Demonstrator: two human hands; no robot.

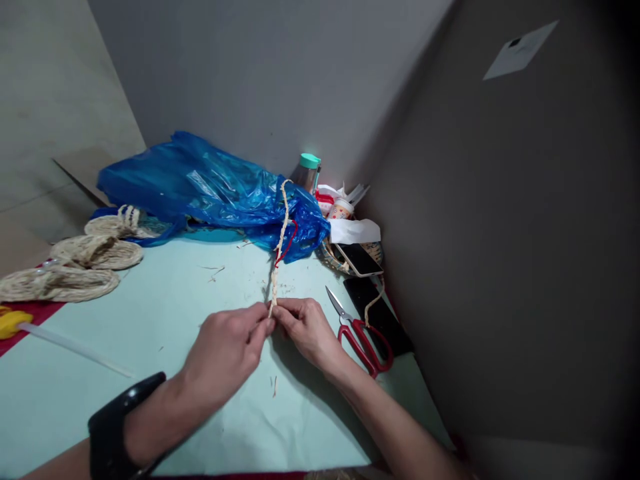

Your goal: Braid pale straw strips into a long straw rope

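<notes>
Open table (150, 320) left of left hand (225, 350). Scissors (360, 337) crowd right hand (305, 330), wall just beyond. Blue bag (210, 187) blocks straight ahead, straw coils (75, 267) far left.

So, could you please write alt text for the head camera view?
Two hands, left hand and right hand, pinch the near end of a straw braid over a pale green table. Red scissors lie to the right, a blue plastic bag behind.
</notes>
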